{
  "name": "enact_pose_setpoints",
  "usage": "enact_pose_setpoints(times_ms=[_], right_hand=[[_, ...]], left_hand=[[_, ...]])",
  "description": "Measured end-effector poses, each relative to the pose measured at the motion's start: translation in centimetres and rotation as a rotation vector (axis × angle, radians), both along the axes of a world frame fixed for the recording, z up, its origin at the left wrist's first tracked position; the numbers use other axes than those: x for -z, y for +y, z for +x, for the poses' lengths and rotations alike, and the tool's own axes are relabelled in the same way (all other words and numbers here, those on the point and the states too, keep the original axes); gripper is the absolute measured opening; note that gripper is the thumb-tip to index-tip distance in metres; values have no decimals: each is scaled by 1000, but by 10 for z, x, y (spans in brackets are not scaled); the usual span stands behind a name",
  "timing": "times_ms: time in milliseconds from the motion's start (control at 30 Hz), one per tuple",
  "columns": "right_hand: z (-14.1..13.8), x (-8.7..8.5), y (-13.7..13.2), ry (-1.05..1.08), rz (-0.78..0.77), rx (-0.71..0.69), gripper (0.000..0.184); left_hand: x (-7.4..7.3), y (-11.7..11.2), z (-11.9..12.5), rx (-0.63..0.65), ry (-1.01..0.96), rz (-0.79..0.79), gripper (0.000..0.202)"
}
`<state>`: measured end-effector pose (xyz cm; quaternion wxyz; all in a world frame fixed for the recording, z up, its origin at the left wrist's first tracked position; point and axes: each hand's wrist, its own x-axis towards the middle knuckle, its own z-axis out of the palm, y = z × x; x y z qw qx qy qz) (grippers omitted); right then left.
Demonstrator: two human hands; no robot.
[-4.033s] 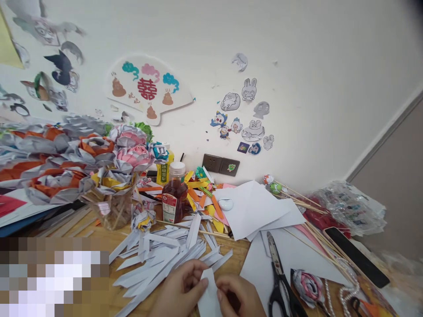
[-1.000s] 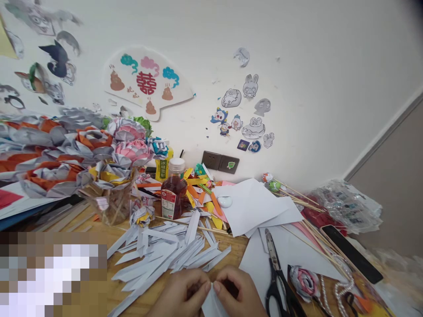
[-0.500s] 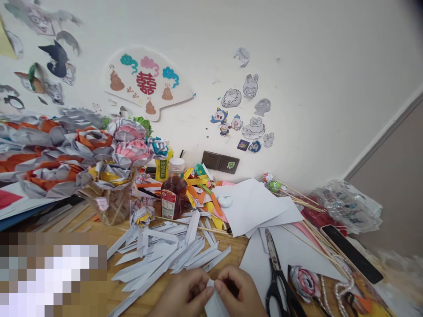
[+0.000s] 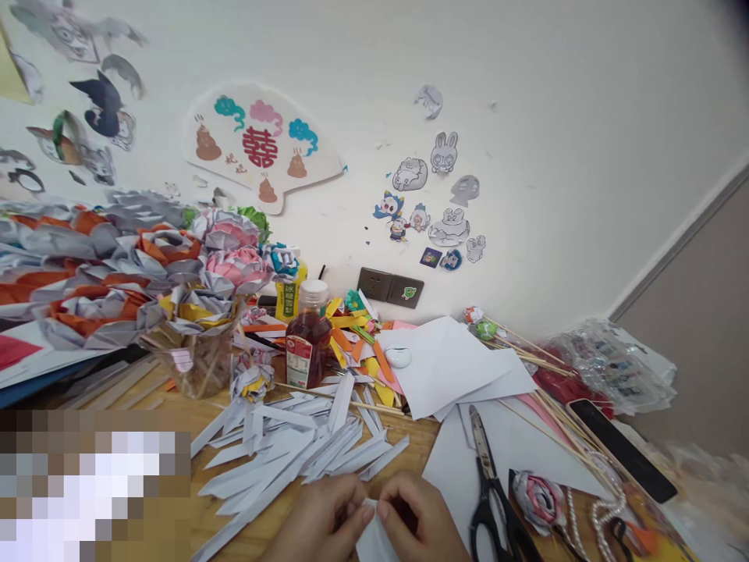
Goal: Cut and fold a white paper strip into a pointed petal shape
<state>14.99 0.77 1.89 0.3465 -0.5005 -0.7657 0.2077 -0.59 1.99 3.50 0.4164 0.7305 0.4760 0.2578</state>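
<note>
At the bottom edge of the head view my left hand (image 4: 319, 523) and my right hand (image 4: 421, 521) meet, thumbs and forefingers pinched together on one small white paper piece (image 4: 374, 542). The paper sticks out below the fingertips and is partly cut off by the frame. Just beyond my hands lies a heap of folded white paper strips (image 4: 292, 453) on the wooden table (image 4: 418, 445). Black scissors (image 4: 488, 488) lie to the right of my right hand, on a white sheet.
A brown-liquid bottle (image 4: 307, 339), a jar of paper flowers (image 4: 196, 351), white sheets (image 4: 450, 367), wooden skewers (image 4: 555, 425), a rolled paper rose (image 4: 538, 499), a pearl string (image 4: 602, 519), a dark phone (image 4: 623, 449) and a plastic bag (image 4: 614, 363) crowd the table. Stickers cover the wall.
Four seconds ago the white paper stood taller between my fingers; now both hands are closed tighter over it and it shows lower. Over the last second hardly anything moved.
</note>
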Motion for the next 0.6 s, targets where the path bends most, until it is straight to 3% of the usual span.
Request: enact_pose_setpoints(times_ms=[233,600], right_hand=[[3,4,1,23,-5,-32,24],[1,1,-1,3,-1,12,24]], left_hand=[[-1,-1,0,71,47,33,27],[5,2,-2,11,-78,-15,32]])
